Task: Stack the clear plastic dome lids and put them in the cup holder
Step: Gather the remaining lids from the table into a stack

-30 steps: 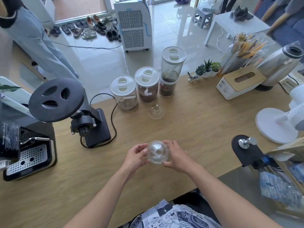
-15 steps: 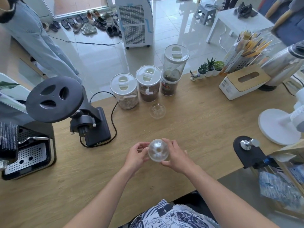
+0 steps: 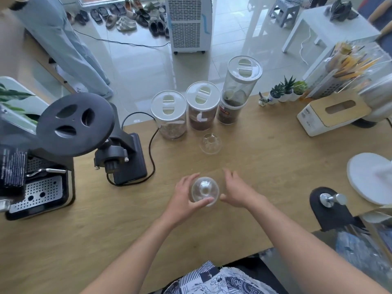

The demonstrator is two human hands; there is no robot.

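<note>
Dome lid (image 3: 205,190) sits gripped in left hand (image 3: 180,200), right hand (image 3: 237,192) spread loose just beside it.

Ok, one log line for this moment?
left hand grips dome lid | right hand open beside it | second lid on table

A dome lid (image 3: 210,143) lies on the table (image 3: 265,162), before 3 canisters (image 3: 202,107).

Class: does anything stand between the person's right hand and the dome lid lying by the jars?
Nothing visible does. Only bare counter separates the right hand from that dome lid; the jars stand beyond it. The left hand grips a second lid.
</note>
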